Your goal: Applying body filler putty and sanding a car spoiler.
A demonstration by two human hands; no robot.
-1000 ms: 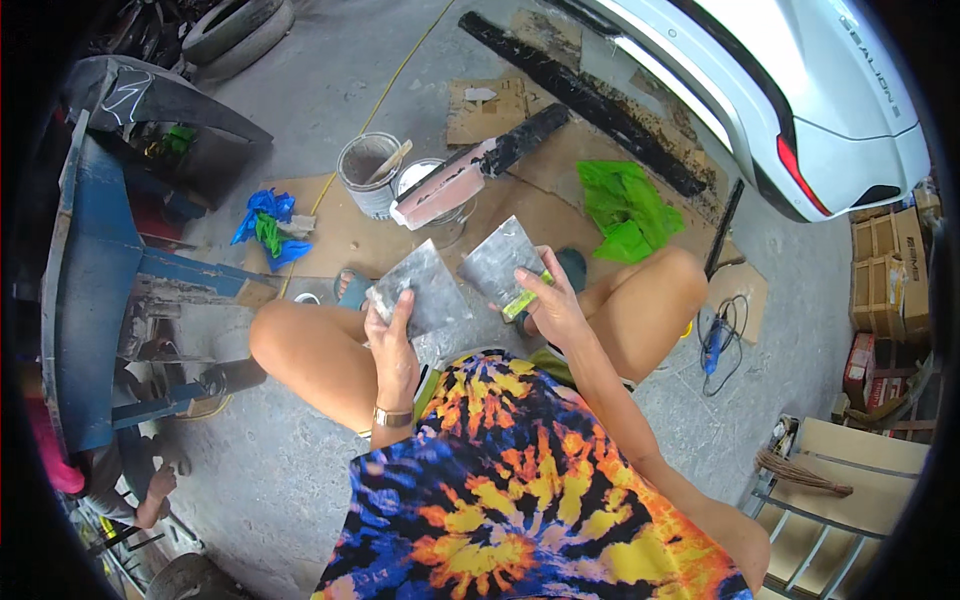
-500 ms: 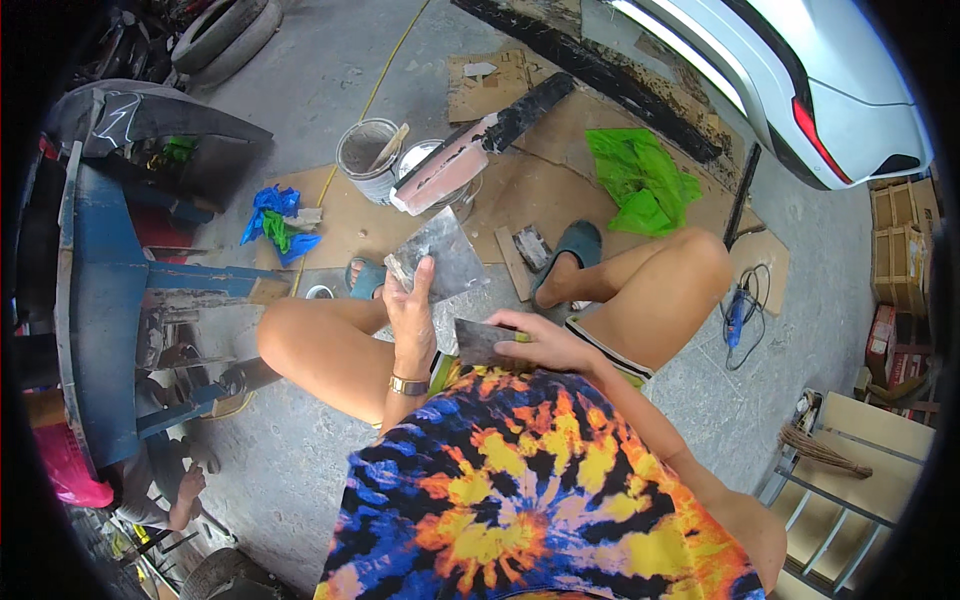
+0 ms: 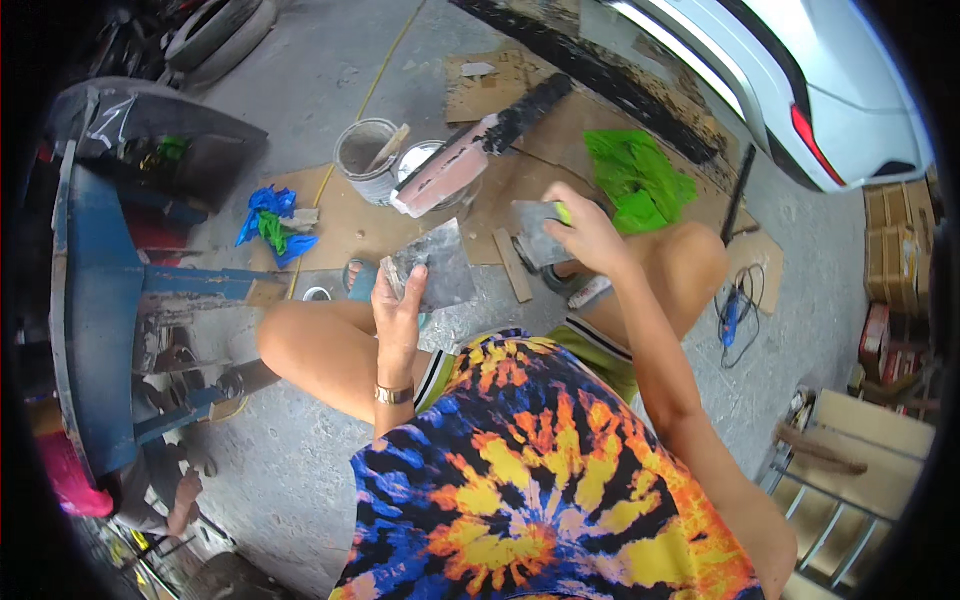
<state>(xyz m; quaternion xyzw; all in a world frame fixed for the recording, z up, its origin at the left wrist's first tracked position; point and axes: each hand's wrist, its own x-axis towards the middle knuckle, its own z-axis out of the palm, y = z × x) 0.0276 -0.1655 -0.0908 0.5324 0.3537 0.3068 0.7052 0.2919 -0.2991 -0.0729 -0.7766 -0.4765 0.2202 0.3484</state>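
Plate [image 3: 443, 268] lies pinched between the left fingers [image 3: 413, 287].

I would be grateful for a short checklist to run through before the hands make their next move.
1. Left plate held in the left hand: ok, thumb on its face.
2. Right plate held in the right hand: ok.
3. The two plates apart: ok, a gap shows between them.
4. Bucket open for access: ok, uncovered, with a stick leaning in it.
5. Fresh paste on the right plate: cannot tell, its grey face is too unclear.
6. Blue corded tool unplugged: cannot tell, it lies on the floor but no plug can be made out.
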